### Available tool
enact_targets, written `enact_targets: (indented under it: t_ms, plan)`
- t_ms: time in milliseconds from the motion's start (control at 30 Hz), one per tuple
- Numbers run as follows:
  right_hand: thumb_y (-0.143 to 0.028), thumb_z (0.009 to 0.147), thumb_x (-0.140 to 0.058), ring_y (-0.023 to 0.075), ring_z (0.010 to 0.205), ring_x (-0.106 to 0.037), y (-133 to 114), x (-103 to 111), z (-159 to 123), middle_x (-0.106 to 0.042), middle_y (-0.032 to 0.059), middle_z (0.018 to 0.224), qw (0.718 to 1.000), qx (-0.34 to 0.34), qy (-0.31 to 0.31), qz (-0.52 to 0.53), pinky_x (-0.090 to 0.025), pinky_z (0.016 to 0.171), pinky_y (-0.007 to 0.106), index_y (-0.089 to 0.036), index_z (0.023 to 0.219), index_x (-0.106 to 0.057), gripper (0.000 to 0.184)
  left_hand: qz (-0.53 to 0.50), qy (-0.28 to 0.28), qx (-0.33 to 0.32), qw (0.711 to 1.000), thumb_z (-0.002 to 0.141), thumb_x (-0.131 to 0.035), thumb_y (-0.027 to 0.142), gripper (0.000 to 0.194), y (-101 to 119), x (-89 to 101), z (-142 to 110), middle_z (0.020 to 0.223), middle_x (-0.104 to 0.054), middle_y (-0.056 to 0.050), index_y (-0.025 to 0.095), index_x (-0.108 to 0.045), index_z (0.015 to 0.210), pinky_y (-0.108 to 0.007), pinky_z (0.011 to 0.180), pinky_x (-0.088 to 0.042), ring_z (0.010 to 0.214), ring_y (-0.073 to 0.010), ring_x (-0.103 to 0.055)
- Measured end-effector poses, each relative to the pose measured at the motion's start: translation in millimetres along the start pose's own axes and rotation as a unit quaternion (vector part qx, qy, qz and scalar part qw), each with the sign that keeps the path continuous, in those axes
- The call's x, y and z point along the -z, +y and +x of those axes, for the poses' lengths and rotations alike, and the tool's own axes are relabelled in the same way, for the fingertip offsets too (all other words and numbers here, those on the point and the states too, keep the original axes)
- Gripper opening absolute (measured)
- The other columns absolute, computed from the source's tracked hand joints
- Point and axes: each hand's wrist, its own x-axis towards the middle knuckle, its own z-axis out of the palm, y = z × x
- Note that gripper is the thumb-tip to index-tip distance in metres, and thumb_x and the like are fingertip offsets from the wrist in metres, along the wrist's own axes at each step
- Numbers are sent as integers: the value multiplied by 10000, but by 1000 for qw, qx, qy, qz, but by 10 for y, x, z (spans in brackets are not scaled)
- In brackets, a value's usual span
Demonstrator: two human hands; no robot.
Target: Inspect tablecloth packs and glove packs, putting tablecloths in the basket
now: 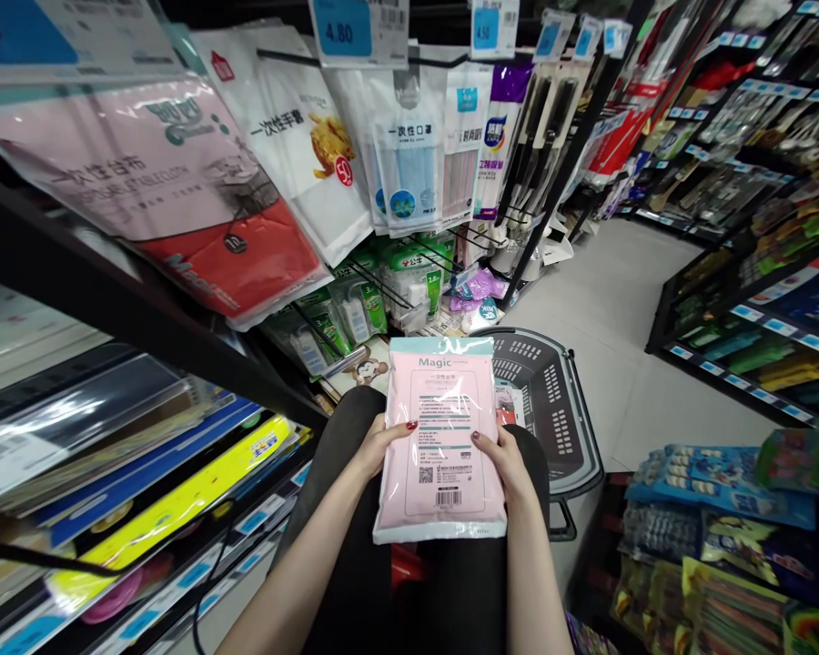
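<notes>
I hold a flat pink plastic packet point(439, 437) marked "Magic", back side up with a barcode and QR code, over my lap in black trousers. My left hand point(380, 443) grips its left edge, thumb on top. My right hand point(506, 462) grips its right edge the same way. Both hands are closed on the packet. The packet's far end points toward a dark plastic shopping basket point(560, 409) on the floor in front of my knees.
Left, black shelves point(129, 309) hold hanging packets of tablecloths, gloves and face masks on hooks, with price tags above. Lower shelves carry flat coloured packs. On the right stand more shelves of goods. A pale tiled aisle point(607, 291) runs ahead.
</notes>
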Motion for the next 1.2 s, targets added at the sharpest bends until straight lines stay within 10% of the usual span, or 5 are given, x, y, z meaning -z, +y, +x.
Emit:
enact_targets:
  t_ms: [1200]
  plan:
    - [-320, 614, -701, 248, 754, -622, -5, 19, -2, -684, 76, 852, 1000, -6, -7, 3, -469, 706, 384, -165, 891, -634, 325, 9, 12, 10, 1000, 588, -687, 198, 363, -3, -31, 9, 885, -691, -119, 95, -647, 934, -407, 808, -443, 852, -305, -621]
